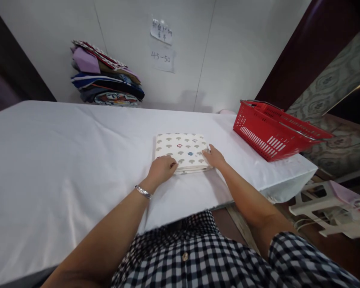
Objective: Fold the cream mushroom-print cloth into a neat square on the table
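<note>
A folded cream cloth printed with small grey, red and blue mushroom shapes (181, 152) lies flat on the white-covered table (63, 160), a little right of centre and toward the near edge. The left hand (163, 168) rests palm down on its near left corner, fingers loosely curled over the edge, gripping nothing that can be seen. The right hand (214, 157) lies open and flat against the cloth's near right corner, fingertips touching the fabric. A silver bracelet (143, 192) circles the left wrist.

To the right, near the table's right end, sits one red plastic shopping basket with wire handles (273, 132); its contents cannot be seen from here. At the far left, against the wall, stands one pile of folded fabrics in purple, blue, black and patterned prints (106, 78); the number of pieces is hard to count.

Two paper notes are stuck on the white wall. The lower note (163, 58) reads "45-50"; the upper note (161, 31) bears handwritten characters too small to read. The person's black-and-white checked shirt (198, 256) fills the near edge, cut off by the frame
</note>
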The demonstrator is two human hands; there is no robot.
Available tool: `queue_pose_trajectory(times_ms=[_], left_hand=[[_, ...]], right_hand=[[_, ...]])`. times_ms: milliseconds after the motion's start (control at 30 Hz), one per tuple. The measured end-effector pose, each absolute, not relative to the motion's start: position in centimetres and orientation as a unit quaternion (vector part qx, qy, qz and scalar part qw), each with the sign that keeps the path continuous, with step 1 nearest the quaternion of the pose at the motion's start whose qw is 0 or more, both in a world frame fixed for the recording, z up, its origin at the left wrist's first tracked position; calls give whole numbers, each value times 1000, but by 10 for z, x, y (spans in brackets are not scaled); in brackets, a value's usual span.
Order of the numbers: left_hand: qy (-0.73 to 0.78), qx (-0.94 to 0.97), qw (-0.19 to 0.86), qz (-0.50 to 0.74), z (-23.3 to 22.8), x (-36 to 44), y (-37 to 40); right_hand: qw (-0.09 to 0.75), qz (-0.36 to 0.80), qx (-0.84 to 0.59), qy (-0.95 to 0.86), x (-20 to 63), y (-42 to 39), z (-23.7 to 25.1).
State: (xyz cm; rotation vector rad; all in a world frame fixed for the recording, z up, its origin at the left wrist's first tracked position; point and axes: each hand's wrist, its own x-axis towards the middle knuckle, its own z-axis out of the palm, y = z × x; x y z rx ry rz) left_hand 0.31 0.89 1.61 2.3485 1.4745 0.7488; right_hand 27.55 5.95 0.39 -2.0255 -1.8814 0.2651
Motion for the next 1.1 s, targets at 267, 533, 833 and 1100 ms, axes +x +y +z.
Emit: queue_pose_trajectory(times_ms=[267,533,833,1100], left_hand=[[421,859,19,290,1,8,6],[409,874,-2,261,-2,13,6],[420,875,7,243,-2,13,6],[426,875,-23,229,-3,14,3]], right_hand=[[328,6,-489,-808,264,6,3],[228,-38,-439,-868,261,1,-5],[230,-27,-439,-868,260,2,-9],[192,-31,-422,-885,260,4,-4]])
